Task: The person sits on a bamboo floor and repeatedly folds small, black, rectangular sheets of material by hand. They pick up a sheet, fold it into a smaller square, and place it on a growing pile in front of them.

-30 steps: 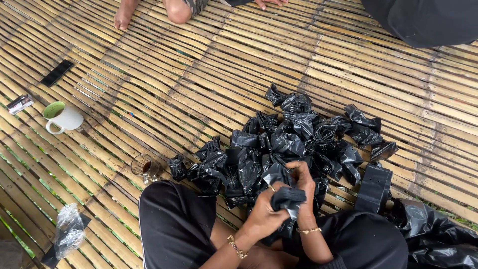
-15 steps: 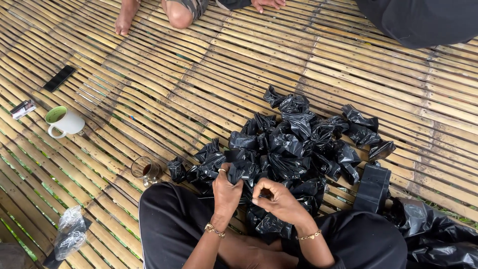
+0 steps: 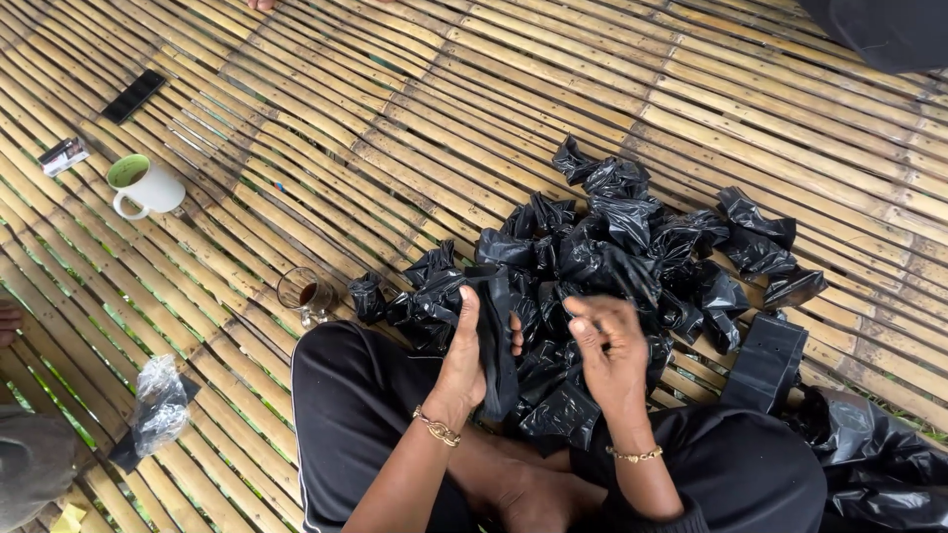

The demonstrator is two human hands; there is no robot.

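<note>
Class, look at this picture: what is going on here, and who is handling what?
A person sits cross-legged on a slatted bamboo floor before a pile of crumpled black plastic bags. The left hand grips one flat black bag, holding it upright. The right hand is open beside it, fingers spread over the pile. To the left stand a white mug and a small glass of dark drink.

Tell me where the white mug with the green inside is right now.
In the head view, the white mug with the green inside stands on the bamboo slat floor at upper left, between a small white packet and a small glass cup.
</note>
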